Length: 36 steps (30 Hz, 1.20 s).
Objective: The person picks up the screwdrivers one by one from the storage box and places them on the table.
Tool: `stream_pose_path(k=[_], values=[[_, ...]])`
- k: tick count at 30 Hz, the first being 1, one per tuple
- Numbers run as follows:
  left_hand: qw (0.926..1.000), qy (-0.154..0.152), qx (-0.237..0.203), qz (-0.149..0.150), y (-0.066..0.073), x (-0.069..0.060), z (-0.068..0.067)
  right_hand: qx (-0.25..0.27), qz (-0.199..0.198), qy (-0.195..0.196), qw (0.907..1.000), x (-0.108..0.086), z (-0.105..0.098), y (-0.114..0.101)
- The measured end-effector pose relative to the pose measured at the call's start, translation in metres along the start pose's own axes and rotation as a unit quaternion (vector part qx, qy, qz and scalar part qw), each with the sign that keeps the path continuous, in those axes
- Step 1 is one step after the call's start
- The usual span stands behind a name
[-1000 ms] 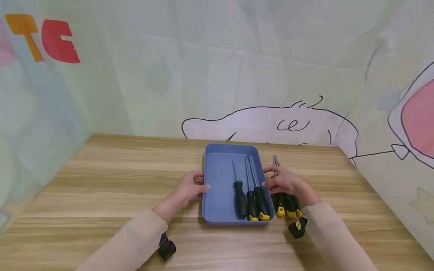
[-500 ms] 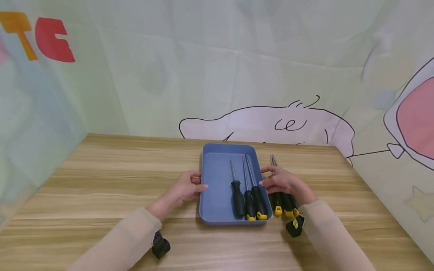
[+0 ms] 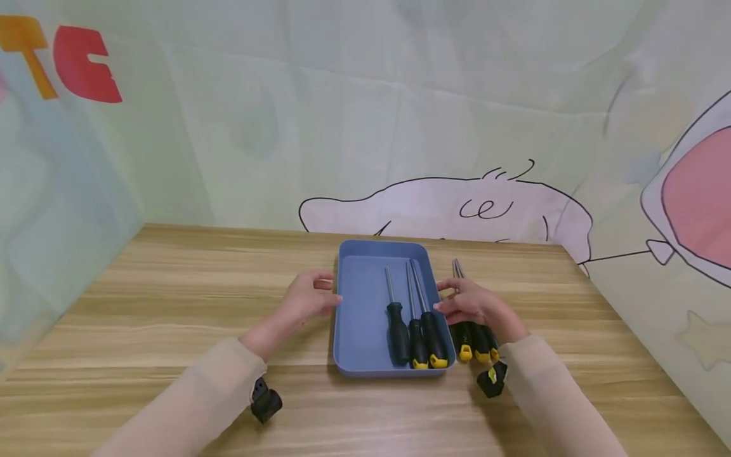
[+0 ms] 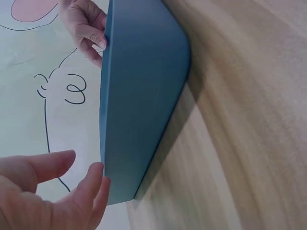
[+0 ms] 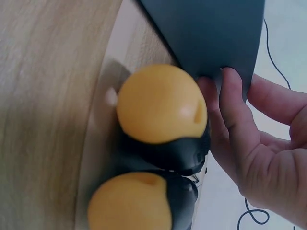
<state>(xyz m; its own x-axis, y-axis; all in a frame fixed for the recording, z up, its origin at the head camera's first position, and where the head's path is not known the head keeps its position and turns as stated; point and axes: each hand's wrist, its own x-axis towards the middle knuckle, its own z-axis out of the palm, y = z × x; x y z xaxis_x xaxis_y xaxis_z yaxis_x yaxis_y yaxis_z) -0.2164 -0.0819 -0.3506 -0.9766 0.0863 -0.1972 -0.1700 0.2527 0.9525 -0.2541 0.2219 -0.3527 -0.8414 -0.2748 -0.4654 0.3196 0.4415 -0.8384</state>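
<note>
counter (image 3: 171, 273) carries tray (image 3: 365, 285). right hand (image 3: 471, 303): grip pinching tray's right rim (image 3: 431, 270). left hand (image 3: 308, 297): grip wide, nothing held; left wrist view alone shows thumb (image 4: 53, 165) clear of rim. three drivers (image 3: 398, 336) in tray, other drivers (image 3: 464, 336) just right of it. letters: orange t (image 3: 27, 41), red one (image 3: 88, 63) unclear. right wrist view alone shows two yellow butts (image 5: 160, 103) end-on.

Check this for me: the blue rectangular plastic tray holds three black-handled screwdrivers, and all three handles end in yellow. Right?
Not all three. In the head view, the leftmost black-handled screwdriver in the blue plastic tray ends in black; the middle screwdriver and rightmost screwdriver do end in yellow.
</note>
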Motion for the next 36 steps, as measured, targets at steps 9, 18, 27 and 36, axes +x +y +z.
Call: stream_pose_path(k=[9,18,27,36], values=[[0.9997,-0.006,0.019,0.014,0.007,0.003,0.0,-0.004,0.004,0.007,1.0,0.0,0.002,-0.001],[0.999,-0.043,0.011,-0.006,0.015,0.007,0.009,-0.009,0.003,0.01,0.9999,0.0,0.002,-0.001],[0.9986,-0.048,0.007,-0.021,0.018,0.008,0.018,-0.014,0.002,0.009,0.9999,0.0,0.002,-0.001],[0.9977,-0.056,-0.004,-0.037,0.017,0.012,0.028,-0.02,0.007,0.013,0.9997,-0.001,0.003,-0.001]])
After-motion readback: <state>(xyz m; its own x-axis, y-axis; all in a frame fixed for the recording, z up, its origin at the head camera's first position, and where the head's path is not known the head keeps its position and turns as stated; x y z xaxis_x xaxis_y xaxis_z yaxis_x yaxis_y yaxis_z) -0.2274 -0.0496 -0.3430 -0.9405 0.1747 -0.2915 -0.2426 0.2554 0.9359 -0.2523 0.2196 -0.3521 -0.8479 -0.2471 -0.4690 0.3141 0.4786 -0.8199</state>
